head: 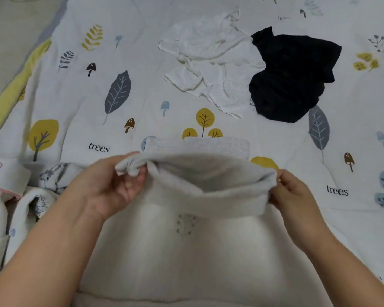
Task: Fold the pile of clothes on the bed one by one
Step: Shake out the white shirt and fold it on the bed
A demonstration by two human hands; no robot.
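A light grey garment is held up in front of me over the bed, its lower part draped toward me. My left hand grips its bunched left edge. My right hand pinches its right edge. A ribbed grey band of the same garment lies flat on the bed just beyond the lifted fold. Farther away lie a crumpled white garment and, touching it on the right, a crumpled black garment.
The bed cover is white with printed leaves, trees and mushrooms. Several white items with rabbit prints and a pink trim sit at the left near my forearm. A yellow strip runs along the bed's left edge.
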